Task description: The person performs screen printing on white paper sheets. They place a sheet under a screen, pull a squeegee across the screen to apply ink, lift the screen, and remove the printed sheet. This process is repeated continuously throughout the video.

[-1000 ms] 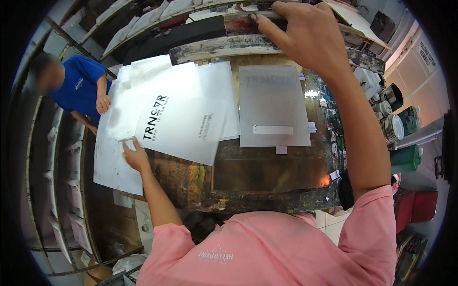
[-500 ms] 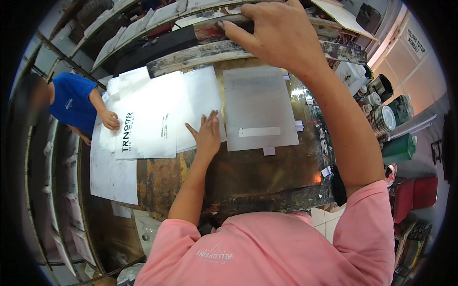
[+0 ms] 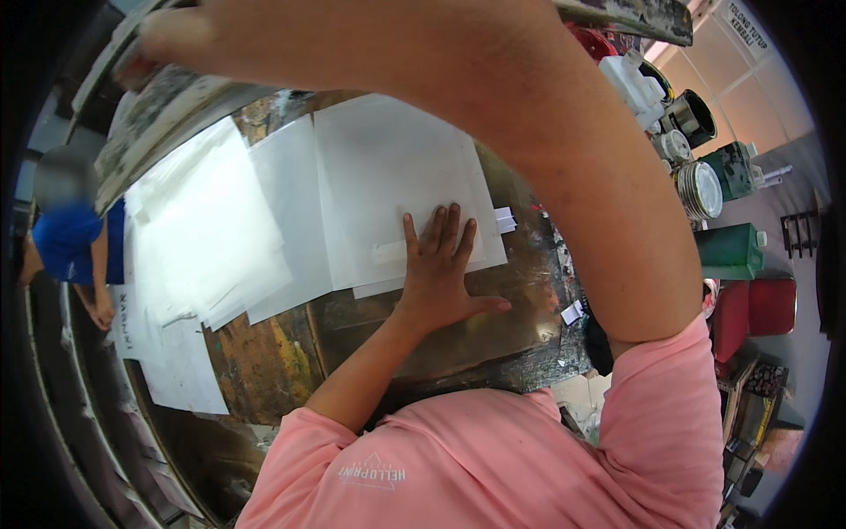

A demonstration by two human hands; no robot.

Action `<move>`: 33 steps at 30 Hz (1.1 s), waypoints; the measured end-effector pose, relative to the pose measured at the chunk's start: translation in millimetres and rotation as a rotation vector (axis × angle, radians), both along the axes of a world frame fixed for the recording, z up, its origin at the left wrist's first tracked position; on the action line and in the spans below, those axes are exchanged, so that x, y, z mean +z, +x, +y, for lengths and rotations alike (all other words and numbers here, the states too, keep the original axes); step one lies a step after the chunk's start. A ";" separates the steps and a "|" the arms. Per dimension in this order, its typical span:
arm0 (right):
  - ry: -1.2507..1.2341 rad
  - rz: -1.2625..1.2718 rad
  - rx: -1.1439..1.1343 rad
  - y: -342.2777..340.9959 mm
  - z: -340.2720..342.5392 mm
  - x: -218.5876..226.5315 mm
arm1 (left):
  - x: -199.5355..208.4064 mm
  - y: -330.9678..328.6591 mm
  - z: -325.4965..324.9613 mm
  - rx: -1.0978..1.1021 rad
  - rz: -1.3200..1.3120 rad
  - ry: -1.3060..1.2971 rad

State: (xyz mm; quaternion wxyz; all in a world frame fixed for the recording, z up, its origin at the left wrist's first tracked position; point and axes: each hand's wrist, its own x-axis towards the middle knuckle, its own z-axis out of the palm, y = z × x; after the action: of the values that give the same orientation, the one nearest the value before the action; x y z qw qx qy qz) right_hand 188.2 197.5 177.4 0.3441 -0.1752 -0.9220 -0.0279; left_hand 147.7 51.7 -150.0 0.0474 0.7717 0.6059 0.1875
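My left hand lies flat with fingers spread on a translucent sheet on the worktable. A pale strip shows faintly through that sheet, beside my fingers. To its left, another translucent sheet partly lies under a pile of white sheets. My right arm reaches across the top of the view to the far left. There my right hand is smeared by motion beside a worn, paint-stained wooden bar; its grip cannot be made out.
A person in a blue shirt stands at the left beside racks. Bare stained tabletop shows near me. Paint cans, a green jug and a red chair stand at the right.
My left hand has moved right from the sheet pile, and a sheet now overlaps the right-hand one. My right hand has swung far left. The printed sheet has left the pile top; the co-worker appears further left.
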 end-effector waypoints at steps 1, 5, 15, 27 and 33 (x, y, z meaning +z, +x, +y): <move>0.001 -0.006 -0.001 0.5 2.2 1.8 | 1.5 7.8 5.8 0.013 -0.012 -0.056; -0.023 -0.030 -0.007 -1.0 5.1 5.1 | 7.8 22.3 11.4 0.003 -0.008 -0.033; 0.023 -0.094 -0.151 -2.6 -26.6 17.7 | 5.5 21.3 4.2 -0.034 -0.016 0.210; -0.021 -0.331 -0.048 59.5 -91.5 -136.1 | 96.7 -154.7 -127.2 0.627 -1.005 0.118; -0.515 -0.491 -0.055 75.7 -129.1 -236.1 | 16.3 -132.0 -159.9 0.772 -0.157 0.084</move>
State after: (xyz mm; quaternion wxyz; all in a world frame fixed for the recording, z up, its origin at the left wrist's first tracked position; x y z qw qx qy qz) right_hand 263.9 68.4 -58.6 0.0560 -0.2692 -0.9489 0.1550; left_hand 15.7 -108.2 -133.7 -0.0121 0.4719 0.8377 0.2746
